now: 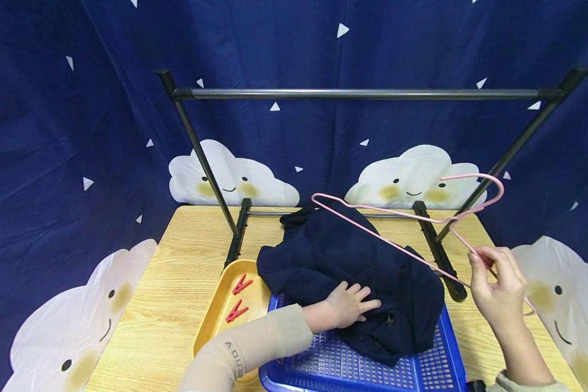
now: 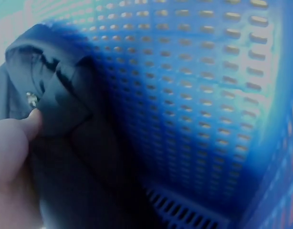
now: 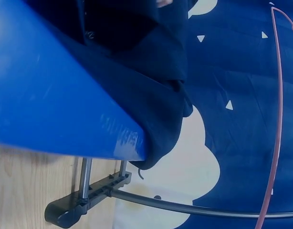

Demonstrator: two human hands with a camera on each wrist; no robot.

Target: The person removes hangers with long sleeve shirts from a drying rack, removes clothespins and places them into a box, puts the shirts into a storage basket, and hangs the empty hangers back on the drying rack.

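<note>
A dark navy garment [image 1: 338, 245] lies in a heap over the blue basket [image 1: 451, 348]. My left hand [image 1: 345, 306] rests on the cloth with its fingers spread. In the left wrist view, the thumb of that hand [image 2: 15, 148] touches the garment's collar [image 2: 60, 102] beside a small shiny emblem [image 2: 31, 99]. On the right, my right hand [image 1: 500, 283] pinches a pink wire hanger [image 1: 453, 219] by one side. Its hook points up, and its far end reaches left above the garment. Pink wire [image 3: 279, 95] also crosses the right wrist view.
A black rack with a horizontal bar [image 1: 362, 94] stands behind the basket on the wooden table [image 1: 147, 305]. Left of the basket, a yellow tray [image 1: 210, 321] holds red clothespins [image 1: 237, 311]. A navy curtain [image 1: 294, 49] with clouds hangs behind.
</note>
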